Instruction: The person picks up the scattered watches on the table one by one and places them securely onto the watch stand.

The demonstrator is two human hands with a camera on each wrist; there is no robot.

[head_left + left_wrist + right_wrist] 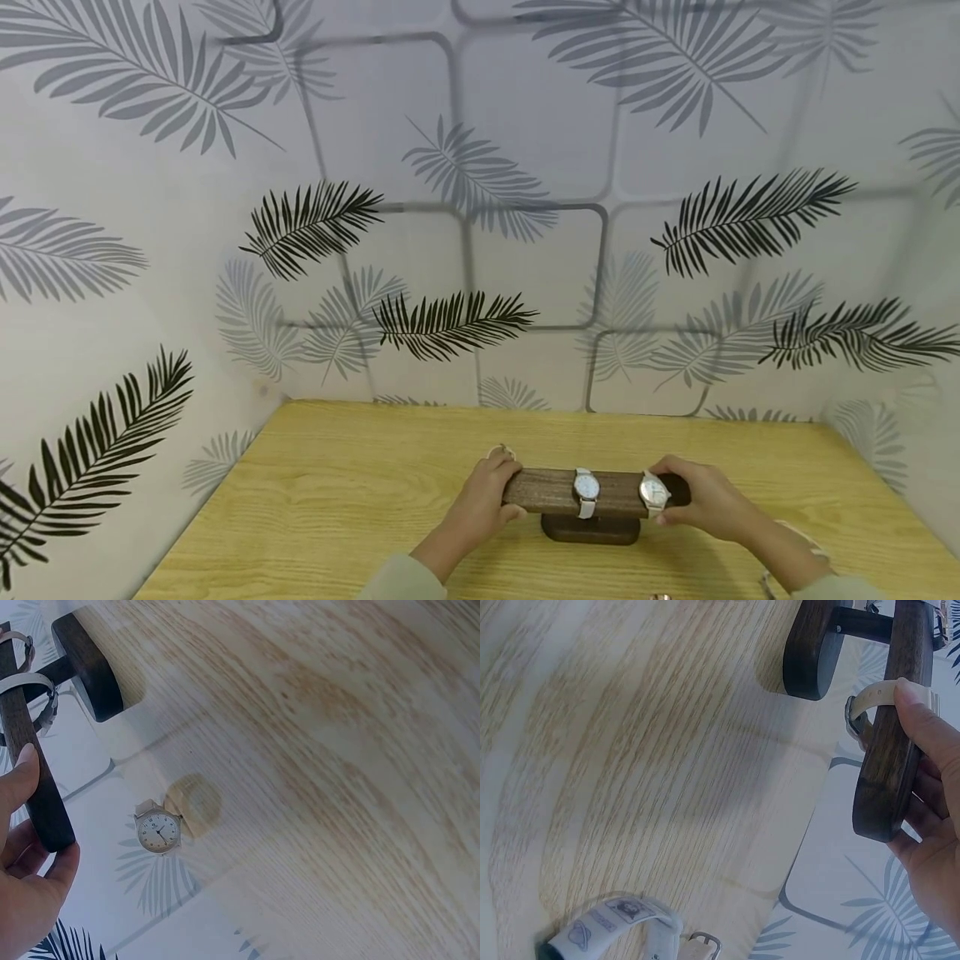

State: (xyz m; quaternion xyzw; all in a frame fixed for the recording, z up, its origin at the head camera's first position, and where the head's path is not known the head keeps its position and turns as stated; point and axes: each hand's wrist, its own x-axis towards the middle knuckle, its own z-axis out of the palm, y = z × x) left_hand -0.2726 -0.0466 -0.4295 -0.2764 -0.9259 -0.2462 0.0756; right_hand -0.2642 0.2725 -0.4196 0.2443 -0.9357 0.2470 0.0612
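A dark wooden watch stand has a horizontal bar on a short post over a rounded base. My left hand grips the bar's left end, thumb in front and fingers behind. At the right end my right hand holds the bar, and its thumb presses by the strap of a white watch. Another watch with a white strap is fastened round the bar near the middle. Behind my left hand, a light-strapped watch stands on the table, its round face showing in the left wrist view.
On the wood-grain table, a white strap with printed drawings lies right of my right forearm. A small pinkish thing is cut off at the head view's bottom edge. A leaf-patterned wall covering rises behind the table.
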